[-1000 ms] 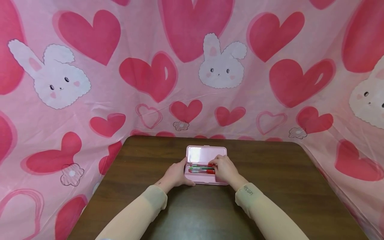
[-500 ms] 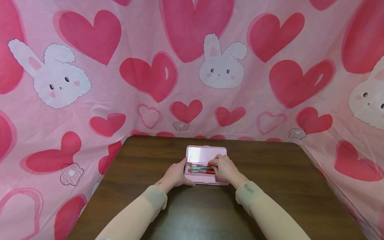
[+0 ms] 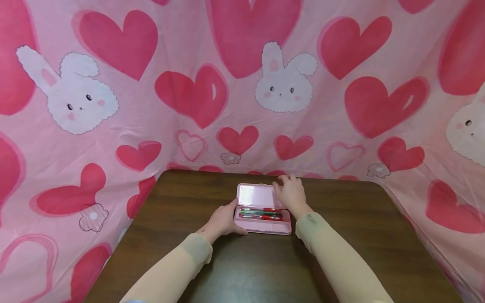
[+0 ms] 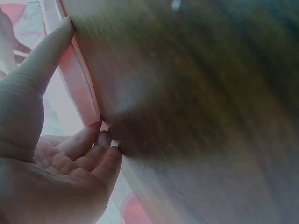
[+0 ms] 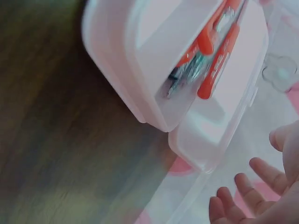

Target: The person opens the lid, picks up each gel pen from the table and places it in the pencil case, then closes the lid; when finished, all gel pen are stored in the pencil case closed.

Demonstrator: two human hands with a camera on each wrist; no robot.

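A pink pencil case [image 3: 254, 226] lies on the table with its lid [image 3: 257, 195] swung back. Several red and green pens [image 3: 261, 214] fill its long rear compartment; in the right wrist view a pen with a red end [image 5: 218, 63] shows beside the lid. My left hand [image 3: 222, 219] grips the left end of the case, its thumb at the front edge and its fingers at the left side. Over the right part of the lid is my right hand [image 3: 292, 194], empty, with its fingers [image 5: 250, 191] spread and loosely bent.
The brown wooden table [image 3: 182, 193] extends around the case on all sides. Behind it and at both sides hangs a pink cloth [image 3: 242, 118] printed with hearts and rabbits.
My right hand has come out of the pen compartment and moved up and back to the lid's right side, uncovering the pens' red ends. The left hand keeps its place.
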